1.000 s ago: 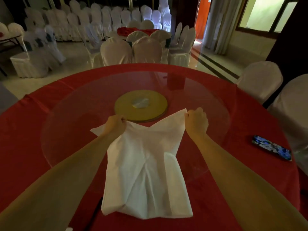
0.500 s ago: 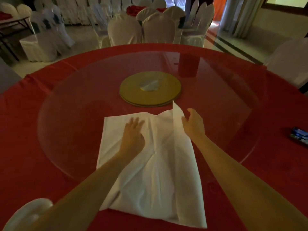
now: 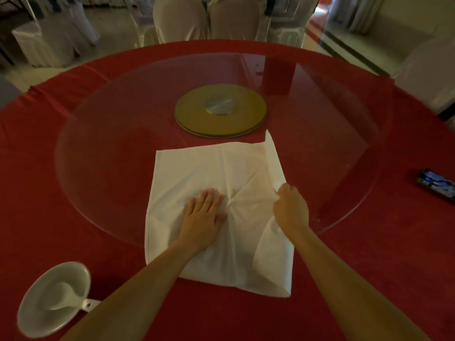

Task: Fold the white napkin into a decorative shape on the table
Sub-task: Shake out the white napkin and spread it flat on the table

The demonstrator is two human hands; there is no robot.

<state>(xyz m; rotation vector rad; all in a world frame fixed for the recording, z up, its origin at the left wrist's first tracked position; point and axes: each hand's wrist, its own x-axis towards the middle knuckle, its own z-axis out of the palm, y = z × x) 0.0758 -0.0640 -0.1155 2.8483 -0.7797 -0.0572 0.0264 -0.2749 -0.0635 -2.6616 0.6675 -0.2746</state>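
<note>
White napkin [image 3: 216, 183] is lying spread on the glass turntable [image 3: 103, 134] & red cloth, looking light, limp, crease-prone; left hand [image 3: 203, 217] is pressing flat w/ fingers released, right hand [image 3: 290, 209] is pinching the right edge, prob. best hold being edges/corners.

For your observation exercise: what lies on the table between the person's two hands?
In the head view, only wrinkled white napkin lies between the flat left hand and the right hand, which pinches its right edge.

Bowl [image 3: 53, 300]: white, spoon inside, near-left on the red cloth.
Phone [image 3: 436, 185]: screen lit, far right.
Gold disc [image 3: 220, 112]: under the glass turntable [image 3: 110, 143].
Chairs [image 3: 182, 19]: white-covered, beyond.
</note>
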